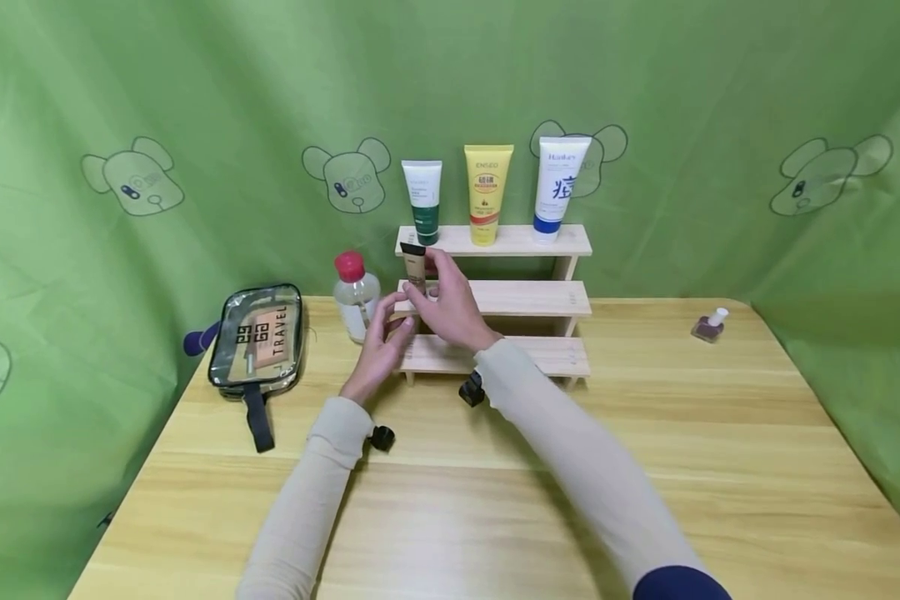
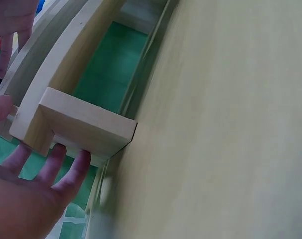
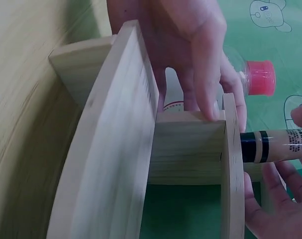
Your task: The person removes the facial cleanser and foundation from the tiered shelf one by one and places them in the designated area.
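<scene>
My right hand (image 1: 453, 304) holds a small beige cosmetic tube (image 1: 415, 267) with a black crimped end up. In the right wrist view, the tube's black cap (image 3: 249, 147) points down, right at the middle step's top surface. Thumb and fingers lie on either side of the tube. The wooden three-step stand (image 1: 528, 297) has my left hand (image 1: 378, 346) at its left end. In the left wrist view, the left fingers (image 2: 73, 177) reach out to the end of the stand and touch it beside its side support.
On the top step stand a white-green tube (image 1: 423, 202), a yellow tube (image 1: 487, 196) and a white-blue tube (image 1: 561, 190). A red-capped bottle (image 1: 356, 300) is left of the stand. A clear travel pouch (image 1: 261, 337) lies further left, a nail polish bottle (image 1: 709, 326) far right.
</scene>
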`<state>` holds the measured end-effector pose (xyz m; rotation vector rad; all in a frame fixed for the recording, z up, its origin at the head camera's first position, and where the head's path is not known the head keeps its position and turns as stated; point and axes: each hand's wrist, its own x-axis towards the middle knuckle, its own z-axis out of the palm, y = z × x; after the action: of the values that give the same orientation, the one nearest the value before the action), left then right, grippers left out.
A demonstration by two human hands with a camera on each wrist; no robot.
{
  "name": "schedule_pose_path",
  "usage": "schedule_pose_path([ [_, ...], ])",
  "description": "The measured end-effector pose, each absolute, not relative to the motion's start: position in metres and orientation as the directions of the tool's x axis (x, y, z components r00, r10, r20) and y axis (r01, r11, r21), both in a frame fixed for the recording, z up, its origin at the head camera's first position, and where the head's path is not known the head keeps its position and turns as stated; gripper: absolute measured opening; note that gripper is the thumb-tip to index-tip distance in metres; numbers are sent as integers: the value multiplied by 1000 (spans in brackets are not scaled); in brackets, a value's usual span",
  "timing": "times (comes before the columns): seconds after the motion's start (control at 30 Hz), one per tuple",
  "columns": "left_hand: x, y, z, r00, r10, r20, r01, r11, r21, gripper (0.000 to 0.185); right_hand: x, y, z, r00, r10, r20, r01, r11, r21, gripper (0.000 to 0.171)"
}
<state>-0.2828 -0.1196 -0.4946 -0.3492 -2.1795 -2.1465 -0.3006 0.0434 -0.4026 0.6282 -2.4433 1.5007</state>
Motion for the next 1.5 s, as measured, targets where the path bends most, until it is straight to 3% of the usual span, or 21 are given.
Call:
schedule_pose_path([
  [0.27, -281, -124, -492, -973, 115, 198, 200, 7, 980, 49, -300, 42, -401, -863, -253, 438, -504, 350, -790, 38],
  [0.57, -284, -124, -491, -969, 115, 217, 222, 27, 975, 49, -290, 53, -388, -802, -291, 522, -597, 381, -706, 36],
  [1.0, -281, -127, -492, -971, 135, 198, 204, 32, 979, 48, -271, 89, -372, -776, -273, 569, -631, 355, -690, 27],
  [1.2, -281, -126, -491, -971, 141, 195, 201, 33, 979, 48, -262, 108, -367, -747, -260, 612, -660, 396, -638, 31],
  [1.43, -281, -122, -490, -971, 139, 194, 202, 48, 978, 48, -245, 131, -366, -752, -242, 613, -651, 424, -630, 52],
  [1.5, -280, -121, -489, -972, 140, 191, 200, 57, 978, 48, -240, 138, -367, -754, -237, 612, -646, 435, -627, 48],
])
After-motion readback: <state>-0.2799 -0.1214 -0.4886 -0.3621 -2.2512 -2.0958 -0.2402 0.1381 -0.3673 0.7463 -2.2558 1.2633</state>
